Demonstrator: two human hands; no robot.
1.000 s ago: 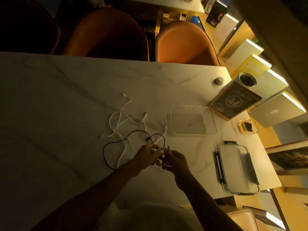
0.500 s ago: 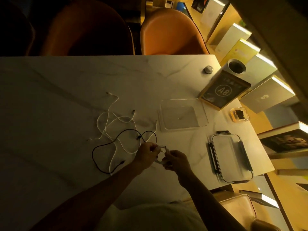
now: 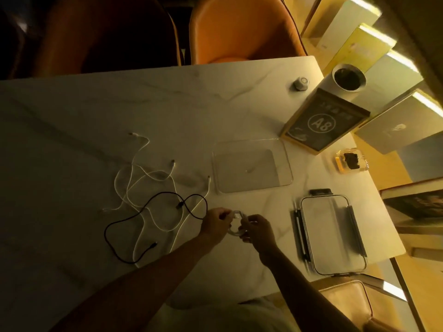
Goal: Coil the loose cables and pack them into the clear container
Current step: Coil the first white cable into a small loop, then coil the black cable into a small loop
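Over the marble table, my left hand and my right hand both grip a small coil of white cable held between them. Its loose tail runs left across the tabletop. More white cables lie tangled to the left, and a black cable loops across them. The clear container sits open and empty beyond my hands. Its lid, with dark side clips, lies flat to the right.
A framed "A8" sign, a white cup, a small round knob and a small glass dish stand at the table's right end. Orange chairs sit beyond the far edge. Books line the shelf on the right.
The view has shifted, so everything sits further left and lower in frame. My hands stay together on the white coil, and less loose white cable trails from them.
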